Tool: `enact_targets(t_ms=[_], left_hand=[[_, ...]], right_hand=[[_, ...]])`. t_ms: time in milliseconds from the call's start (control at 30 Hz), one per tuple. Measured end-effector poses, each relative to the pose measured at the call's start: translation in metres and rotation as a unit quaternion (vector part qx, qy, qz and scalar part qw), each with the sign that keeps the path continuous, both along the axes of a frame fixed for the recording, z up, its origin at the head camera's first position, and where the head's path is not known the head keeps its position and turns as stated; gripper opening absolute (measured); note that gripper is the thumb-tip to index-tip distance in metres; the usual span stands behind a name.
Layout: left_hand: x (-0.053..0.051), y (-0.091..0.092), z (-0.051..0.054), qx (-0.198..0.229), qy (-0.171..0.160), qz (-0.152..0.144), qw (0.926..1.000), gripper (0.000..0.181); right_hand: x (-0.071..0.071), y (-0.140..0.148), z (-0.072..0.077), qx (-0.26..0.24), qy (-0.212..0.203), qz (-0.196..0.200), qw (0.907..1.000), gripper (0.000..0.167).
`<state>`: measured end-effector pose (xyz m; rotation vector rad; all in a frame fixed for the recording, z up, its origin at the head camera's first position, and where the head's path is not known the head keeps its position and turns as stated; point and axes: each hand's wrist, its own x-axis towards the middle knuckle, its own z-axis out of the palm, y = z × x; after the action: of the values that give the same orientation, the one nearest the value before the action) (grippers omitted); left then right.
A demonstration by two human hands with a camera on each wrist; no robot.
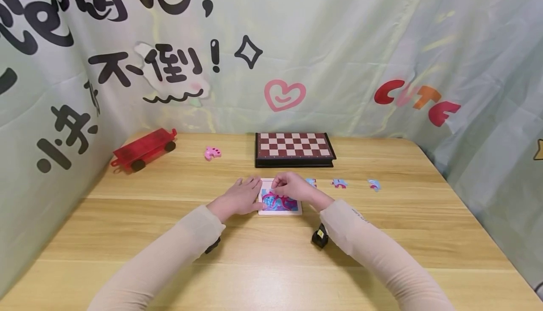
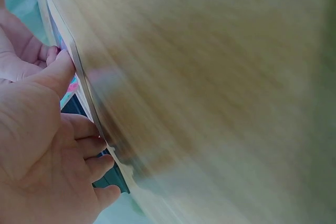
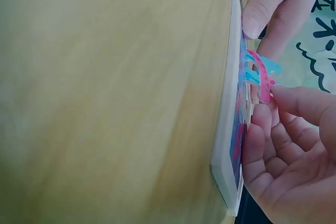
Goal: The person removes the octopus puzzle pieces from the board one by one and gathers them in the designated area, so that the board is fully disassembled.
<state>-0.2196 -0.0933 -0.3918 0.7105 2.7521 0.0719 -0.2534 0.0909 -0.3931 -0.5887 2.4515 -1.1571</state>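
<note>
A square jigsaw board [image 1: 280, 213] with a pale rim and a blue, pink and purple picture lies flat on the table. My left hand [image 1: 242, 197] spreads out at the board's left side, its thumb touching the lower left edge. In the left wrist view the fingers of this left hand [image 2: 31, 145] look extended. Over the upper part of the board, my right hand [image 1: 294, 189] pinches a pink and blue puzzle piece [image 3: 263, 77] between thumb and fingertips. The piece stands tilted against the board's surface in the right wrist view.
To the right lie a puzzle piece [image 1: 339, 183] and another puzzle piece [image 1: 374, 185]; a third puzzle piece [image 1: 311, 182] is partly behind my right hand. Behind stand a checkered game box [image 1: 294, 146], a pink dotted toy [image 1: 212, 153] and a red toy wagon [image 1: 144, 150].
</note>
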Motion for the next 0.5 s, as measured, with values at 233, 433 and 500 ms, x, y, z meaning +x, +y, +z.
enact_targets(t_ms=[233, 433, 500], left_hand=[[-0.001, 0.001, -0.001, -0.003, -0.002, 0.002, 1.0, 0.076], [0.0, 0.001, -0.001, 0.0, 0.0, 0.003, 1.0, 0.077], [0.001, 0.001, -0.001, 0.002, 0.0, 0.004, 1.0, 0.076]], right_hand=[[0.0, 0.005, 0.003, -0.033, -0.034, -0.011, 0.9988, 0.005], [-0.002, 0.024, 0.008, -0.054, -0.039, -0.031, 0.9973, 0.009], [-0.001, 0.033, 0.009, -0.052, -0.034, -0.034, 0.9974, 0.009]])
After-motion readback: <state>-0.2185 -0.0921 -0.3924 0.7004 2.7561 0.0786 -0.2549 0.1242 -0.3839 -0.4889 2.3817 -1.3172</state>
